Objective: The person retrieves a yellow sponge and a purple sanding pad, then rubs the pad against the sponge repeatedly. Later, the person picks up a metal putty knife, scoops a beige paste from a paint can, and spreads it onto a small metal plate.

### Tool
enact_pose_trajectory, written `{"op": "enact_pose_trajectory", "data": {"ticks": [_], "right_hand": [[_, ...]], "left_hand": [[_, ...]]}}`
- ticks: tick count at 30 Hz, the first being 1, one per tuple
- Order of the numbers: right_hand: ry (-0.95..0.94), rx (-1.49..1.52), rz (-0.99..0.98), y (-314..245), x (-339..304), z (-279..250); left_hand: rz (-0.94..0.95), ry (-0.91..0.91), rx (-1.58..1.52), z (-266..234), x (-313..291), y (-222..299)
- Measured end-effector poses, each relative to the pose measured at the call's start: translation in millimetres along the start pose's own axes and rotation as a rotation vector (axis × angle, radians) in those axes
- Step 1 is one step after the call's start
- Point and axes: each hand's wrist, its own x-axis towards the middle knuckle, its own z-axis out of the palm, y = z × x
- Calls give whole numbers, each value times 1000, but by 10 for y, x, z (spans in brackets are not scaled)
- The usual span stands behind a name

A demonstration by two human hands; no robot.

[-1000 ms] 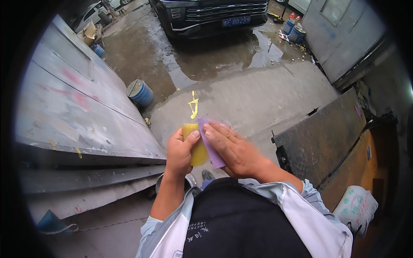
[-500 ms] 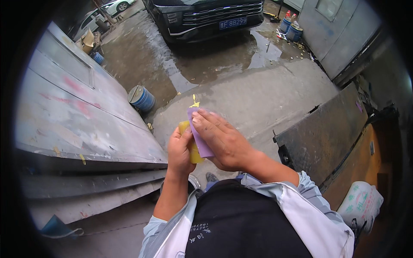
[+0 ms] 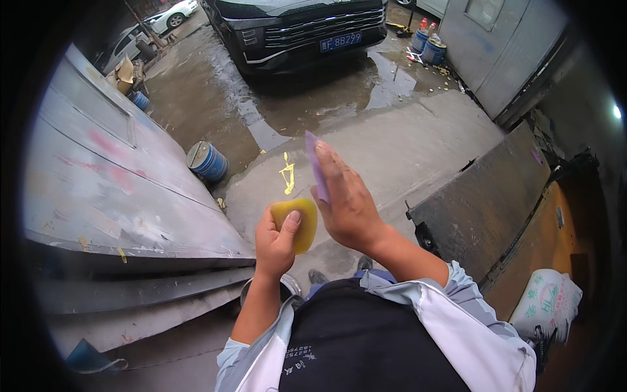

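My left hand (image 3: 273,247) grips a flat, rounded yellow sanding pad (image 3: 304,230), with the thumb pressed across its face. To the right and a little higher, my right hand (image 3: 353,212) holds a thin purple sheet of sandpaper (image 3: 314,161) against the inner side of its fingers. The sheet appears nearly edge-on, and most of it is hidden behind the hand. A gap separates the sheet from the pad.
Ahead on wet ground stands a dark car (image 3: 294,32). A blue drum (image 3: 208,161) sits beside the paint-marked grey panel (image 3: 98,157) at left. Yellow marks (image 3: 287,175) show on the concrete. At right are a dark metal panel (image 3: 483,202) and a white sack (image 3: 545,304).
My right hand has lifted the purple sandpaper off the yellow pad and moved up and right. More of the pad's face shows in my left hand. The view has shifted slightly.
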Motion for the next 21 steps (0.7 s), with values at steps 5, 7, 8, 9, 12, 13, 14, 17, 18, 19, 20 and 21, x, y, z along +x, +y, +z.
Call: {"op": "enact_pose_trajectory", "data": {"ticks": [5, 7, 8, 9, 12, 13, 14, 17, 18, 19, 20, 21], "right_hand": [[-101, 225, 166, 81, 181, 303], [-153, 317, 251, 167, 109, 392], [-170, 303, 288, 184, 65, 391], [-187, 289, 325, 201, 19, 371], [-107, 349, 396, 215, -37, 367], [-44, 406, 414, 133, 40, 324], [20, 461, 431, 49, 129, 285], [93, 310, 248, -9, 259, 487], [118, 229, 159, 27, 249, 554], [111, 177, 154, 29, 230, 595], [133, 122, 112, 27, 195, 600], [155, 69, 70, 19, 147, 582]], "left_hand": [[108, -157, 247, 20, -96, -58], [70, -110, 112, -23, -104, -67], [32, -62, 0, -41, -146, -98], [-4, -13, -112, -51, -169, -106], [16, 112, -362, -6, -93, -5], [-6, 91, -357, -28, -87, -32], [-17, 120, -339, -28, -101, -57], [-30, 164, -291, 110, -101, -129], [-46, 183, -330, 149, -92, -127], [-53, 215, -370, 158, -78, -122], [-60, 248, -411, 162, -64, -118], [-67, 283, -441, 165, -47, -118]]}}
